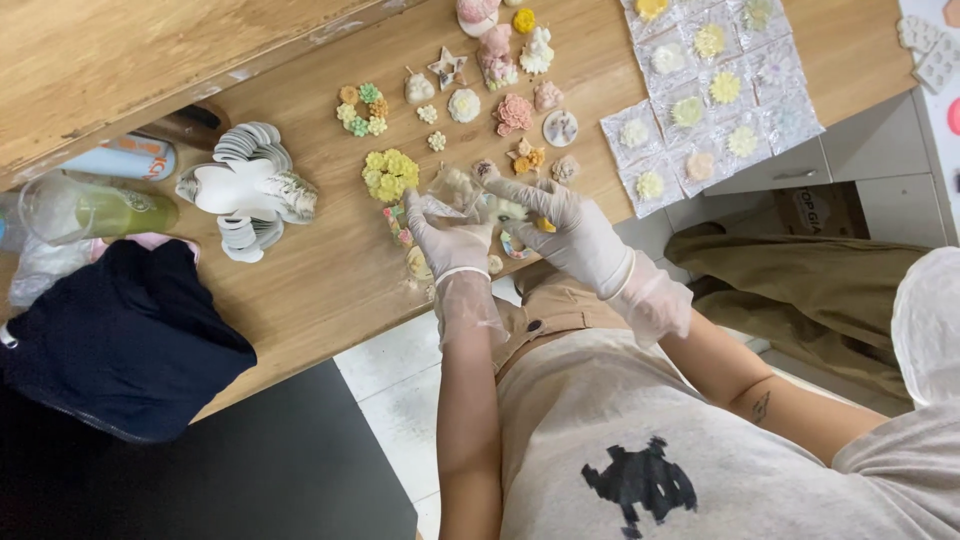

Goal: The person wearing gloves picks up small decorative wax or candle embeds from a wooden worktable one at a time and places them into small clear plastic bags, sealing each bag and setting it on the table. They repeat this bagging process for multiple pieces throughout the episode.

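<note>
Holding a small clear plastic bag (455,190) just over the counter (330,290), both gloved hands, left (447,238) and right (565,225), pinching it. Super light, crinkly, slippery with gloves, so I'd grip the edges.

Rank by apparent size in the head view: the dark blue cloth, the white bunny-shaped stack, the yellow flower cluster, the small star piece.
1. dark blue cloth, though it lies nearer the camera's edge
2. white bunny-shaped stack
3. yellow flower cluster
4. small star piece
</note>
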